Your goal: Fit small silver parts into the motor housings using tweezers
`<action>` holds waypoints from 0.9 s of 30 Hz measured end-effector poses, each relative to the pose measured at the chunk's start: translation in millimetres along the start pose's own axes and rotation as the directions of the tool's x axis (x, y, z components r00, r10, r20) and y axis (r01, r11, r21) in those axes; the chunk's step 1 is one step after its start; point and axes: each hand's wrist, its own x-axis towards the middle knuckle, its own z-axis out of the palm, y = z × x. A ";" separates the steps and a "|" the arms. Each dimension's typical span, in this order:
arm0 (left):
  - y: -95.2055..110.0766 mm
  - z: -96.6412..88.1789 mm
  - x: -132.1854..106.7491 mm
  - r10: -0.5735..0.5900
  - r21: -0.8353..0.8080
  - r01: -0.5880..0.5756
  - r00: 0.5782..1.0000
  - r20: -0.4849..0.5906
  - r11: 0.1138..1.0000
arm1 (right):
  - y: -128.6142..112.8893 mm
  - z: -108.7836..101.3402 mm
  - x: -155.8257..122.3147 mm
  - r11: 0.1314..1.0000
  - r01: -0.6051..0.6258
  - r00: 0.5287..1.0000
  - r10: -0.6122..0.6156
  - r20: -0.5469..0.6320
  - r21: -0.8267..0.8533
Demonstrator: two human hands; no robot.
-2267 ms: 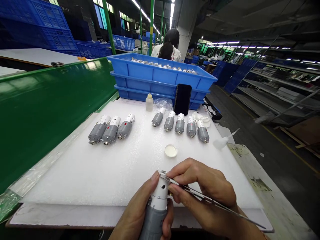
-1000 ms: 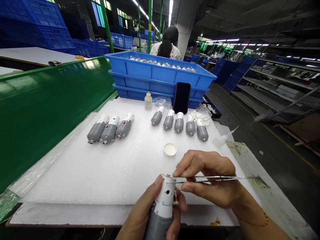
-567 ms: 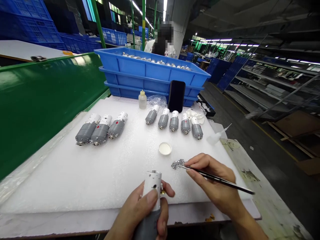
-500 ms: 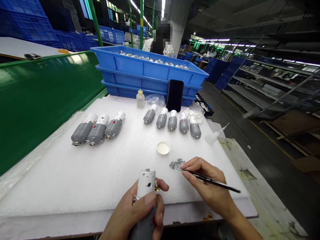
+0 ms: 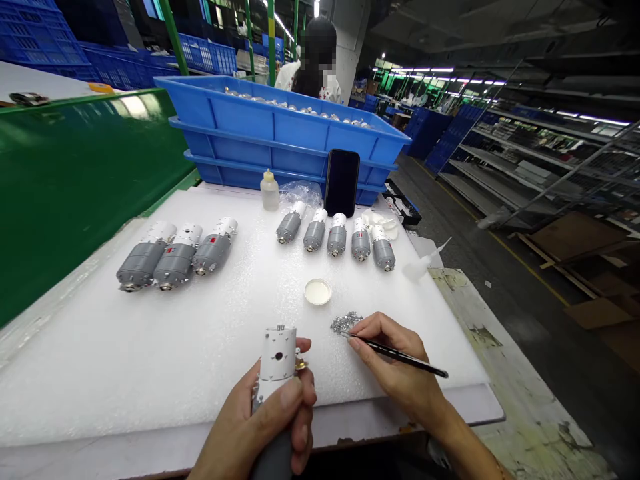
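My left hand (image 5: 267,417) is wrapped round a grey motor with a white end cap (image 5: 277,363), held upright near the table's front edge. My right hand (image 5: 390,363) pinches black tweezers (image 5: 400,357), their tips touching a small heap of tiny silver parts (image 5: 344,323) on the white foam sheet (image 5: 150,340). A small white dish (image 5: 318,291) sits just beyond the heap.
Three grey motors (image 5: 170,255) lie at the left, several more (image 5: 335,235) in a row at the back. Behind them stand a small bottle (image 5: 270,190), a black phone (image 5: 342,182) and stacked blue crates (image 5: 280,140). A green panel (image 5: 75,187) runs along the left. A person stands beyond the crates.
My right hand has taken the tweezers off the motor's cap and moved them right and forward to the heap of silver parts. The left hand still holds the motor upright.
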 end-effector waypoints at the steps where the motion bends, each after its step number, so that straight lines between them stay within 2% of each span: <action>1: -1.2 -1.6 2.7 -0.004 0.008 0.004 1.000 0.018 1.000 | -0.3 -0.1 1.0 1.000 -0.005 1.000 0.005 0.006 0.006; 5: -4.1 -5.5 9.8 -0.020 0.033 0.019 0.999 0.041 0.999 | -0.3 -0.9 5.3 0.999 -0.013 1.000 0.012 0.029 0.031; 10: -3.6 -0.6 5.1 0.023 0.087 -0.020 0.999 -0.026 0.996 | 0.3 -2.5 5.2 0.999 0.022 1.000 -0.023 0.014 0.048; 15: -6.2 9.4 0.0 0.003 0.131 0.012 0.993 -0.114 0.991 | -24.6 -3.4 -8.3 0.985 0.157 0.986 -0.153 -0.063 0.064; 20: -9.7 18.4 -0.7 -0.051 -0.066 0.042 0.990 -0.135 0.997 | -54.6 4.9 -19.3 0.894 0.445 0.892 -0.436 -0.121 0.056; 27: -8.4 17.3 -3.0 -0.187 -0.296 0.136 0.971 -0.151 0.945 | -47.5 11.8 -26.7 0.861 0.505 0.863 -0.504 -0.032 0.059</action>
